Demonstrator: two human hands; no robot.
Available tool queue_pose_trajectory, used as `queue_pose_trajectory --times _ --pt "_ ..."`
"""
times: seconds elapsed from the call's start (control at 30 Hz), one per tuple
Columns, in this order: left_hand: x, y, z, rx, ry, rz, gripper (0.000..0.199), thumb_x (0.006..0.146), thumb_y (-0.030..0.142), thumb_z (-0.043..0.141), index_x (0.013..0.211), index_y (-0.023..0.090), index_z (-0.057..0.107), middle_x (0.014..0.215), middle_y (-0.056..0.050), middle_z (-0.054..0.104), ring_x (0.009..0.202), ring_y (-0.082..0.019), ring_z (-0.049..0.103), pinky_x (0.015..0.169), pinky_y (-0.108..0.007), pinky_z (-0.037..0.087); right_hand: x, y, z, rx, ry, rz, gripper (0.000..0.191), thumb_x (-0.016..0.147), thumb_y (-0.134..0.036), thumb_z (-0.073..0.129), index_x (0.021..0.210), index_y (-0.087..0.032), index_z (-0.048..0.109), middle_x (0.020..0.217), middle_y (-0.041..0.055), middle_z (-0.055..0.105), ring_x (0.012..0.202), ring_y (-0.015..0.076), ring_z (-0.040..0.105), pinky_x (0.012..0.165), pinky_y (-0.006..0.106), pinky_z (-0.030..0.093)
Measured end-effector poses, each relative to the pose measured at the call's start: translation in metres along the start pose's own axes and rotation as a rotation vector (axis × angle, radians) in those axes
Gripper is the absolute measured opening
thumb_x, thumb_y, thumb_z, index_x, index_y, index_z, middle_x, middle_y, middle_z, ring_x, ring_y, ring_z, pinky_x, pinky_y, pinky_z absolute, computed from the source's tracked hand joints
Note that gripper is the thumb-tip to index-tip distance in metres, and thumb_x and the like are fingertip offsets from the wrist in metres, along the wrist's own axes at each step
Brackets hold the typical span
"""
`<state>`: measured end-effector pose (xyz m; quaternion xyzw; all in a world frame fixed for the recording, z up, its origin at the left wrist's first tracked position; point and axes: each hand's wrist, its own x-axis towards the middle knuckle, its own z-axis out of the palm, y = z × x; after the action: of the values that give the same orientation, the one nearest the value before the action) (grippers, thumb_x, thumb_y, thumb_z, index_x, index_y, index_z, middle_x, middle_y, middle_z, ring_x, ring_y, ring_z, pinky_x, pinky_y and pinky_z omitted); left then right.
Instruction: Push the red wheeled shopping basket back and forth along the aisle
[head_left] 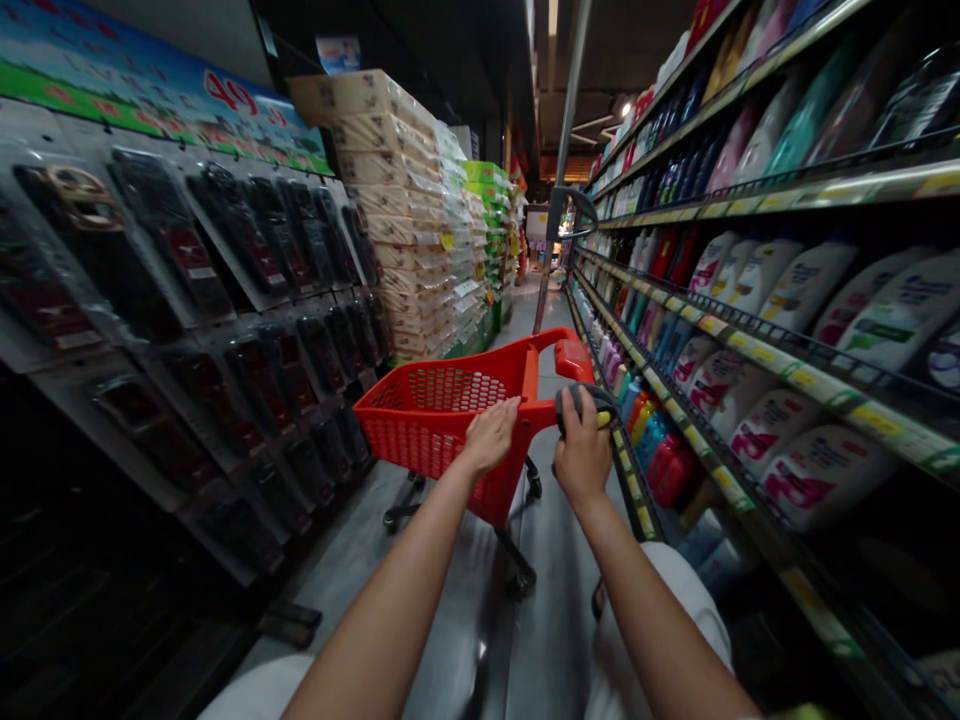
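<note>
Here | left hand (pixel 491 436) flat on red cart (pixel 442 415) rim | right hand (pixel 583 452) grip closed round grey handle (pixel 592 400) | banner (pixel 150 85) reads "49"

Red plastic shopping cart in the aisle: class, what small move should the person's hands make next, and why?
Probably ease the red plastic shopping cart straight ahead. The left hand rests on its rear rim, the right hand closes on the dark handle grip, and the grey aisle floor ahead looks open between the bottle shelves and stacked packages.
</note>
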<state>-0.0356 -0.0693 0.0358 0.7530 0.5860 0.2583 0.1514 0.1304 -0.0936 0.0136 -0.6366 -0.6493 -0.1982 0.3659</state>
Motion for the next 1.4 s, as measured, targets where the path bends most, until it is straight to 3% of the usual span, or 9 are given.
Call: queue_pose_trajectory --times 0.13,0.3,0.47,0.57,0.67,0.87,1.1,1.3,1.4 --pt "-0.002 0.001 -0.006 0.059 -0.006 -0.028 0.052 0.100 0.042 0.016 0.147 0.038 0.038 0.156 0.003 0.037 0.146 -0.019 0.031 0.118 -0.059 0.009 0.002 0.003 0.000 0.013 -0.084 -0.155 0.070 0.079 -0.006 0.045 0.145 -0.029 0.048 0.153 0.0068 0.040 0.088 0.0253 0.053 0.068 0.037 0.052" --pt "-0.007 -0.044 -0.024 0.243 -0.008 -0.158 0.051 0.097 0.038 0.034 0.148 0.032 0.038 0.157 -0.005 0.036 0.146 -0.025 0.030 0.115 -0.066 0.005 0.022 0.028 -0.009 0.072 -0.146 -0.135 0.074 0.080 -0.004 0.045 0.146 -0.036 0.044 0.151 0.0052 0.044 0.097 0.0292 0.053 0.073 0.043 0.053" --pt "-0.020 -0.076 -0.021 0.430 0.021 -0.247 0.054 0.095 0.029 0.038 0.148 0.021 0.038 0.157 -0.012 0.036 0.149 -0.031 0.021 0.112 -0.071 0.014 0.014 -0.012 0.014 0.099 -0.216 -0.105 0.063 0.087 -0.009 0.041 0.147 -0.030 0.044 0.154 0.0112 0.039 0.100 0.0311 0.055 0.071 0.046 0.055" --pt "-0.025 -0.074 -0.013 0.476 0.049 -0.193 0.052 0.096 0.028 0.036 0.147 0.021 0.040 0.154 -0.011 0.040 0.146 -0.029 0.028 0.115 -0.067 0.014 -0.001 -0.043 0.032 0.120 -0.331 -0.266 0.060 0.090 -0.010 0.040 0.144 -0.034 0.046 0.154 0.0077 0.040 0.102 0.0276 0.056 0.070 0.041 0.055" --pt "-0.029 -0.072 -0.008 0.482 0.034 -0.125 0.052 0.097 0.029 0.035 0.147 0.022 0.040 0.153 -0.011 0.042 0.144 -0.028 0.033 0.117 -0.064 0.009 -0.001 -0.040 0.038 0.112 -0.358 -0.344 0.060 0.089 -0.009 0.040 0.142 -0.037 0.048 0.152 0.0031 0.044 0.103 0.0257 0.055 0.070 0.037 0.055" --pt "-0.036 -0.060 0.007 0.439 0.046 -0.063 0.059 0.093 0.027 0.041 0.152 0.022 0.032 0.152 -0.010 0.044 0.140 -0.028 0.038 0.119 -0.058 0.014 0.019 0.008 0.041 0.123 -0.157 0.003 0.077 0.076 -0.003 0.047 0.148 -0.031 0.042 0.154 0.0061 0.040 0.098 0.0270 0.055 0.077 0.041 0.054" --pt "-0.050 -0.023 0.028 0.447 0.052 -0.103 0.069 0.088 0.024 0.045 0.154 0.019 0.026 0.156 -0.012 0.038 0.137 -0.031 0.039 0.115 -0.053 0.023 0.002 -0.006 0.051 0.220 -0.356 -0.327 0.074 0.078 -0.005 0.049 0.145 -0.038 0.045 0.152 -0.0017 0.043 0.108 0.0236 0.053 0.085 0.034 0.052" --pt "-0.061 -0.010 0.046 0.415 0.014 -0.030 0.070 0.087 0.018 0.041 0.154 0.013 0.024 0.161 -0.013 0.023 0.148 -0.026 0.025 0.120 -0.049 0.020 -0.004 -0.017 0.054 0.235 -0.283 -0.040 0.069 0.078 -0.004 0.047 0.143 -0.029 0.050 0.151 0.0021 0.044 0.109 0.0237 0.053 0.089 0.034 0.051" --pt "-0.064 -0.009 0.048 0.360 -0.005 0.047 0.065 0.087 0.016 0.038 0.151 0.006 0.030 0.159 -0.018 0.027 0.148 -0.025 0.024 0.120 -0.046 0.023 -0.015 -0.020 0.051 0.305 -0.344 -0.138 0.063 0.081 -0.006 0.048 0.140 -0.027 0.053 0.150 0.0028 0.045 0.110 0.0226 0.054 0.092 0.034 0.050"
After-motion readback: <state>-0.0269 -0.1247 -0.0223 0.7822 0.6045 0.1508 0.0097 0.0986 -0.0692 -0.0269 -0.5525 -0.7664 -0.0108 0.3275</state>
